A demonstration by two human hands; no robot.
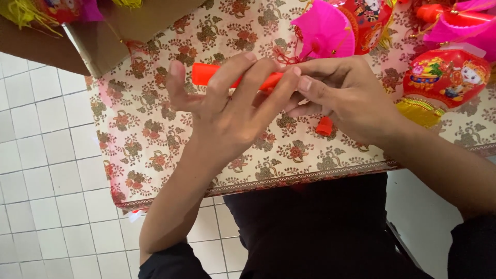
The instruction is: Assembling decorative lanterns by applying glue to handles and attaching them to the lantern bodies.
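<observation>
My left hand (227,106) and my right hand (343,93) meet above a table covered with a flowered cloth (150,139). Between them they hold an orange plastic stick (206,73), lying roughly level; its left end shows past my left fingers. My left fingers curl over the stick's middle. My right thumb and forefinger pinch at its right end, where thin red string (289,54) trails. A small red plastic piece (324,126) shows under my right palm; whether it hangs from the hand or lies on the cloth I cannot tell.
A pink paper fan-shaped lantern part (323,28) lies behind my hands. A red lantern with cartoon figures and a yellow tassel (444,82) sits at right. A cardboard box (103,36) stands at the back left. White floor tiles (46,155) lie to the left.
</observation>
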